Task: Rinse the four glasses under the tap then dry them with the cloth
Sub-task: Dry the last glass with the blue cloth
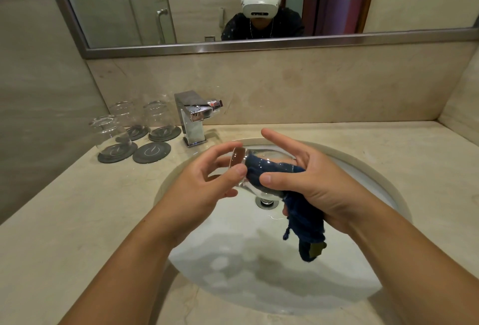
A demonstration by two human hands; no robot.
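I had the glass (261, 169) held on its side over the sink (373, 169), its base toward my left hand (207, 182) and its mouth toward my right hand (311, 182). The left grip was narrow — thumb and fingertips pinched on the thick base of the glass, the other fingers curled loosely beneath. The dark blue cloth (305, 223) was stuffed into the glass through its mouth, showing through the clear wall, and its free end hung down below my right palm above the basin. My right grip was closed on the cloth where it left the glass, thumb pressed against the glass wall, while the index and middle fingers stretched out straight over the top.

At the back left of the counter (64, 221), three more glasses stood upside down on round dark coasters: one nearest me (110, 133), one behind it (125, 117), and one just beside the tap (158, 120). A fourth coaster (151, 152) lay bare in front of that last glass. The square chrome tap (194, 122) stood at the sink's rear edge — I could see no water running from it. The drain (267, 201) showed just beneath the glass.
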